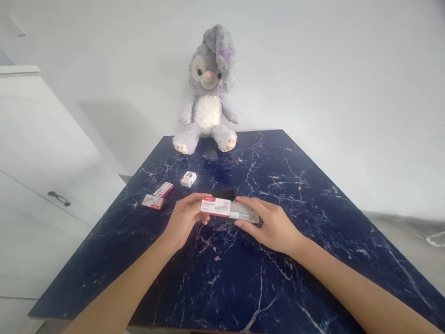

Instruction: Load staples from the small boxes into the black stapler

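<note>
We pinched red-white box (215, 206) in left hand (183, 218), grey object (242, 208) in right hand (275, 223), over blue tabletop (221, 284).

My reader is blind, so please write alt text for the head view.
A person's left hand holds a red-and-white box, the right hand a greyish piece at its end, over a blue marbled table. Three small boxes lie beyond the left hand; a grey plush toy sits at the far edge.

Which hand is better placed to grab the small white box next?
Probably the left hand: the small white box lies just beyond it, while the right hand is farther off. Both hands are occupied, though.
</note>
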A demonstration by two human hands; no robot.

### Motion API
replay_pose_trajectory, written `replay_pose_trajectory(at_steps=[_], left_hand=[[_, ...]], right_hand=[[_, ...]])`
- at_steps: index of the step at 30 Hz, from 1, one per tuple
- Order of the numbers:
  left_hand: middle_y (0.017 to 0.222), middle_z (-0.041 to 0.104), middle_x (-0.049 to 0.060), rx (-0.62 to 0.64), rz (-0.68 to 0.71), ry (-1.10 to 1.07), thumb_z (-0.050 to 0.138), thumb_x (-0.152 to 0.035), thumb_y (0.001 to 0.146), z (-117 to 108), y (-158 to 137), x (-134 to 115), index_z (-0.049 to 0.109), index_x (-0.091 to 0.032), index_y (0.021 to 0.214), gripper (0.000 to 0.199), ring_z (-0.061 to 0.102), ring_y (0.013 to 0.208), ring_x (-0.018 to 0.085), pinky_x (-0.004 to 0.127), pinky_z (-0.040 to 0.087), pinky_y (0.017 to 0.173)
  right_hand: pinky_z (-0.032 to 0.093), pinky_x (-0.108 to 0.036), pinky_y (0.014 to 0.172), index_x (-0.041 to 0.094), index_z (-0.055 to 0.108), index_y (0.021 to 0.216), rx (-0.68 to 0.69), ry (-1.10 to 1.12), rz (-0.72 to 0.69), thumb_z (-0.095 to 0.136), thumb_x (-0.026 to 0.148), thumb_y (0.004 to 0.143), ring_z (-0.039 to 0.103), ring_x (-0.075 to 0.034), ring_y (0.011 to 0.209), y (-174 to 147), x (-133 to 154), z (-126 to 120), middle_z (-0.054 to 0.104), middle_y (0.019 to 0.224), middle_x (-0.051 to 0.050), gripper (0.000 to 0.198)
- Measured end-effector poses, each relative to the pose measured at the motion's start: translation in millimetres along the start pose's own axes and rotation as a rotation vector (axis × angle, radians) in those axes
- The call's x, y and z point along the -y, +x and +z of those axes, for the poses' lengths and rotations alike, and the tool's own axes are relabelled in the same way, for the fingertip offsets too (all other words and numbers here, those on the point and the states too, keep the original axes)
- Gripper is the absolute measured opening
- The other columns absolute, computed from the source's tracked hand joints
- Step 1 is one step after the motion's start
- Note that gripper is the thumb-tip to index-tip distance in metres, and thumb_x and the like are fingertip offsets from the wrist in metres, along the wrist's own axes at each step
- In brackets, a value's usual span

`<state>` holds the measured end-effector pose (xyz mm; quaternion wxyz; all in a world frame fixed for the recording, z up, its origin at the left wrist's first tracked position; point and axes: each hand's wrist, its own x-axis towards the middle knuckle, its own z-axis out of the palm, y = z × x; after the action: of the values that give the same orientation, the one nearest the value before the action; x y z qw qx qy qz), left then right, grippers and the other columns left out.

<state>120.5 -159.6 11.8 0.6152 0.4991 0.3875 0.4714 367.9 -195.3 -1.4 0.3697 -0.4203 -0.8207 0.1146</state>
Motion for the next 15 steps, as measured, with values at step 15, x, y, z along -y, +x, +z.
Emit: replay_pose_trajectory(at_steps=[15], left_hand=[[0.098,0.073,0.009,0.054,-0.059,0.057,0.074,-0.036,0.081,4.6,-1.1,5.6,0.071,-0.020,0.109,0.033,0.064,0.070,0.015,0.029,0.053,0.065]], right_hand=[[0.050,-0.047,0.096,0.025,0.069,0.099,-0.102,0.068,0.051,0.062,0.026,0.087,0.060,-0.027,0.114,5.1,9.0,-5.1,0.066,0.123,-0.008,0.013]])
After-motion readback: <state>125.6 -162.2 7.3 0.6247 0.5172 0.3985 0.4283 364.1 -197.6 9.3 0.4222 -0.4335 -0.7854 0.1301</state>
